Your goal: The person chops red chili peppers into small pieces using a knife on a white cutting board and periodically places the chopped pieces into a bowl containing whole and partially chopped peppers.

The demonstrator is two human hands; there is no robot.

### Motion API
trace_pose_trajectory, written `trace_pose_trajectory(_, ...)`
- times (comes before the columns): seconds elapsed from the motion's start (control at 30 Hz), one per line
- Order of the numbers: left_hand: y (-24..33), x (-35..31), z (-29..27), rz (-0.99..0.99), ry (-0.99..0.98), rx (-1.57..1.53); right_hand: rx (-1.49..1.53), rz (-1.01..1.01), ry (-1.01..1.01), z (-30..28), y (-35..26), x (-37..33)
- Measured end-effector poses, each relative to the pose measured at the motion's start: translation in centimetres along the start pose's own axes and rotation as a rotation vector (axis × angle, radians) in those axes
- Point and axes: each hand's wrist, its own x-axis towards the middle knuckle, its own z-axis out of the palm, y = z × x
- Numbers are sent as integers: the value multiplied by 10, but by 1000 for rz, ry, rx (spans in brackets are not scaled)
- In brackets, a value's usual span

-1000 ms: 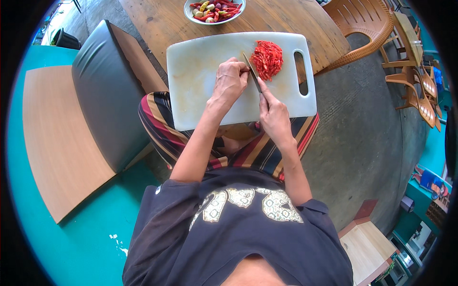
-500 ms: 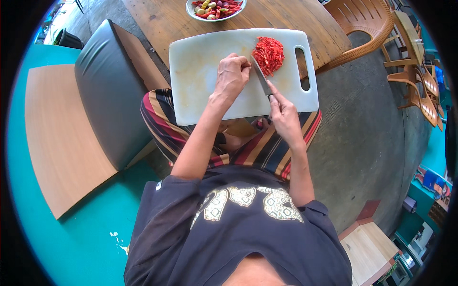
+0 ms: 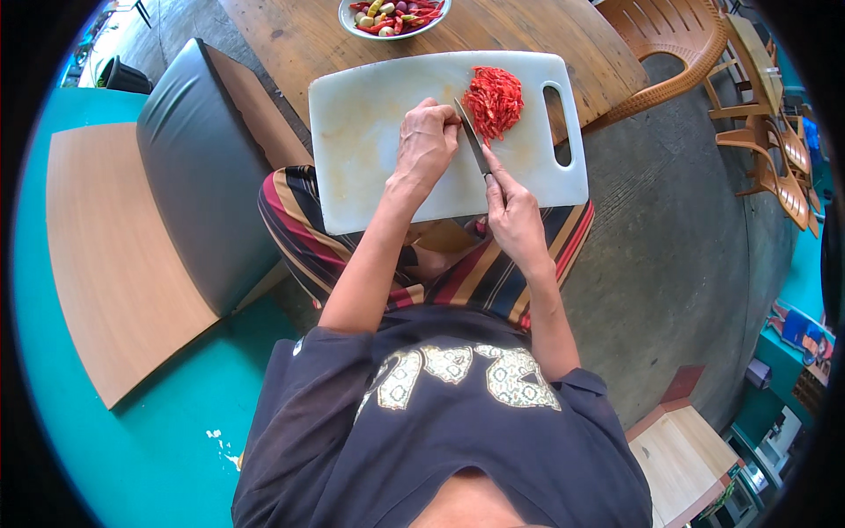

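Observation:
On a white cutting board [image 3: 361,145] over my lap lies a heap of finely cut red chillies [image 3: 495,101]. My right hand [image 3: 515,216] grips a knife [image 3: 473,136] by its handle, index finger stretched along the back of the blade. The blade slants up and left, just left of the heap. My left hand [image 3: 425,145] rests on the board with curled fingers pressed together, its fingertips beside the knife's tip. Whatever those fingers pinch is hidden.
Beyond the board, a white bowl [image 3: 424,32] of red chillies and small round pieces stands on a wooden table [image 3: 290,40]. A brown chair [image 3: 695,44] is at the far right. A dark padded seat [image 3: 207,185] stands at my left.
The knife and my right hand have shifted slightly left, closer to my left fingertips and off the heap's edge. My left hand stays nearly in place.

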Motion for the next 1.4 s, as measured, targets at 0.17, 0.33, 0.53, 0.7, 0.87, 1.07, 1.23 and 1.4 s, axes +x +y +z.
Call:
trace_pose_trajectory(0.17,4,0,-3,-23,-13,-66,-55,20,-33,4,-8,12)
trace_pose_trajectory(0.33,2,-2,-2,10,22,-47,-115,0,5,7,-6,-1)
trace_pose_trajectory(0.53,-1,0,-1,20,18,-12,154,24,-59,-4,22,-9)
trace_pose_trajectory(0.7,0,-1,1,-1,1,-24,162,56,-41,-12,12,-7)
trace_pose_trajectory(0.87,-3,-2,3,1,14,-32,161,46,-49,-5,11,-7)
trace_pose_trajectory(1.07,-1,0,-2,0,-30,-18,195,44,-50,-1,13,-4)
trace_pose_trajectory(1.23,-1,2,-4,24,-44,-7,217,91,-87,2,12,2)
trace_pose_trajectory(1.4,-4,3,-5,-3,-76,-36,161,50,-60,7,4,11)
